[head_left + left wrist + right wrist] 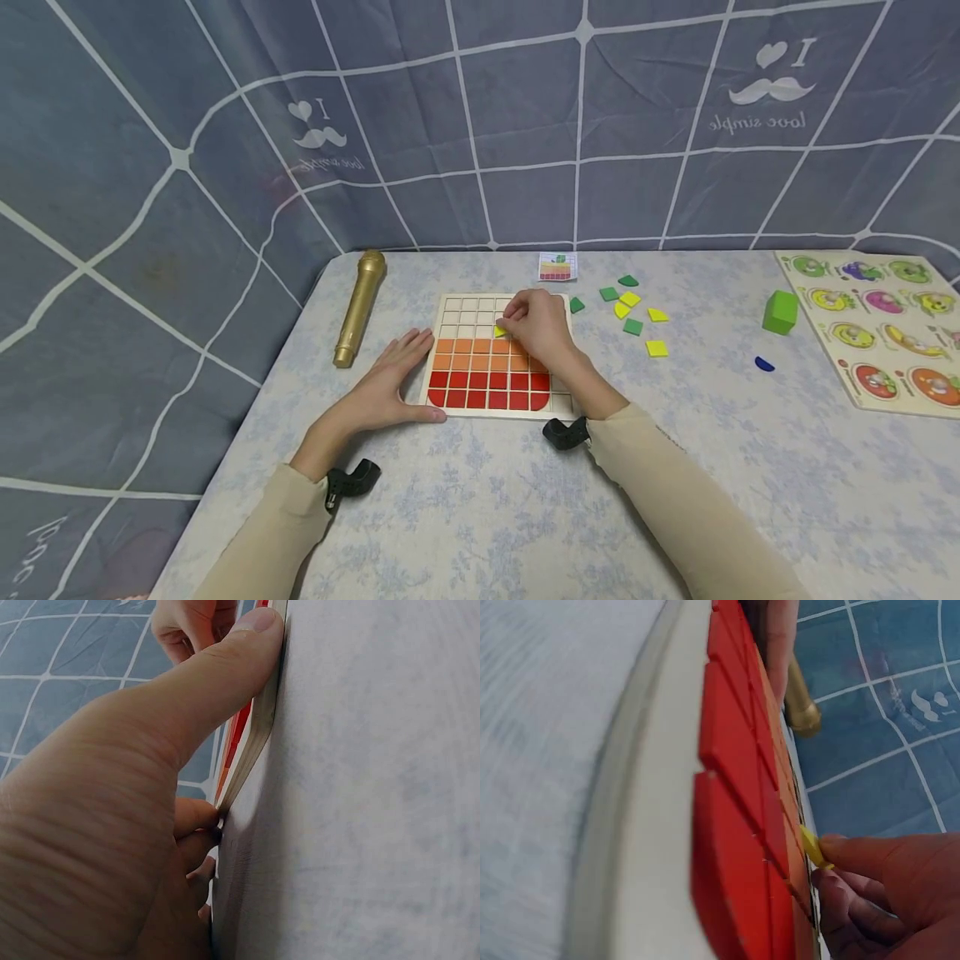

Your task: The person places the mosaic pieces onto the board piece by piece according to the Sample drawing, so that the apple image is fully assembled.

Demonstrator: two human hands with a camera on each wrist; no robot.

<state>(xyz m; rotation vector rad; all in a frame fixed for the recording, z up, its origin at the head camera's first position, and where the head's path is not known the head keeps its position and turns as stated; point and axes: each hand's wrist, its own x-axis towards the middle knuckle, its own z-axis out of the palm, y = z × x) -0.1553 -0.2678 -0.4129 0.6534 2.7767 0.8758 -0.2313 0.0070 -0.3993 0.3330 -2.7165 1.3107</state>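
The person's beige-sleeved left hand [390,377] lies nearest, fingers spread flat on the pale floral tablecloth [480,500], thumb pressed along the left edge of the square wooden grid board [491,354], seemingly to stop it sliding. The board's lower rows hold red and orange square tiles; the upper cells are bare. Over those cells the right hand [536,329] pinches a small yellow tile [811,846] at the orange row's top edge. Loose green and yellow tiles [633,312] lie just right.
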